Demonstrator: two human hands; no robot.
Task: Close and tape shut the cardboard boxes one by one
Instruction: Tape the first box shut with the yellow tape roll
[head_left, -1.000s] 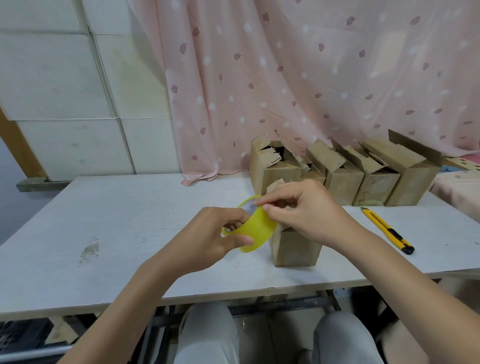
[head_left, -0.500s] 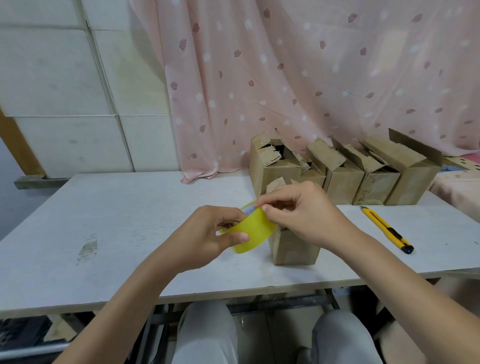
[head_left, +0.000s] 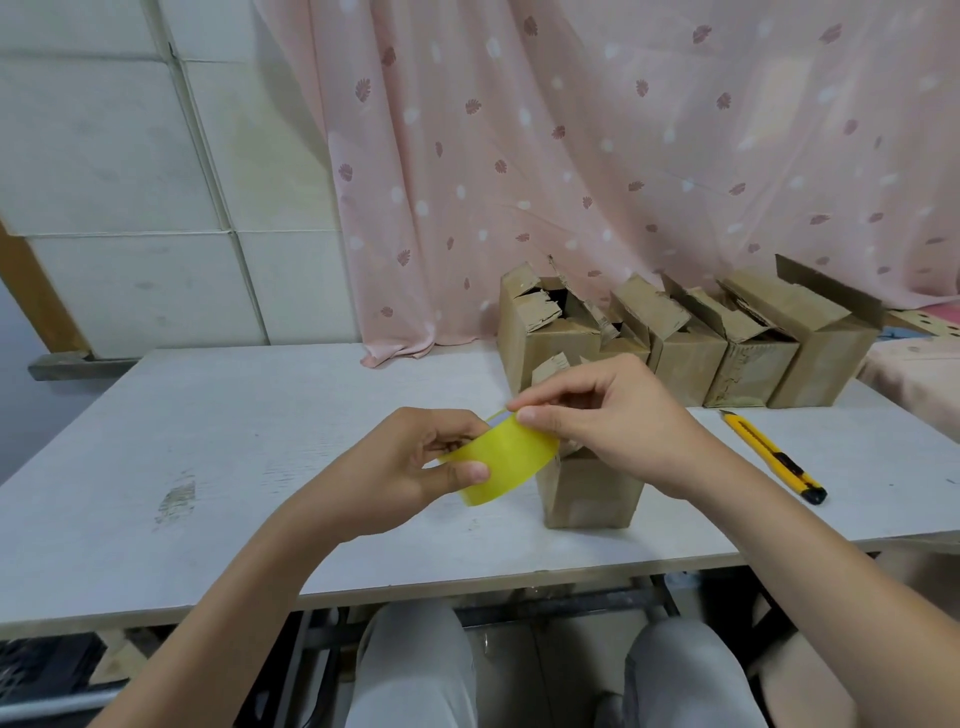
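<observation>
My left hand (head_left: 415, 462) grips a yellow tape roll (head_left: 506, 460) above the table, thumb across its front face. With thumb and fingers my right hand (head_left: 602, 421) pinches at the roll's top edge, where the tape end lies. Right behind the roll stands a small cardboard box (head_left: 589, 491), its top mostly hidden by my right hand; one flap pokes up behind the fingers. Several more cardboard boxes (head_left: 691, 358) with open, torn flaps stand in a row at the back of the table.
A yellow utility knife (head_left: 774, 457) lies to the right of the near box. The white table (head_left: 234, 447) runs left, with a scuffed patch near its front edge. A pink curtain (head_left: 597, 156) hangs behind the boxes. My knees show below the table edge.
The tape roll has tilted flatter in my left hand, its open ring no longer facing me. My right fingers stay pinched at its top edge.
</observation>
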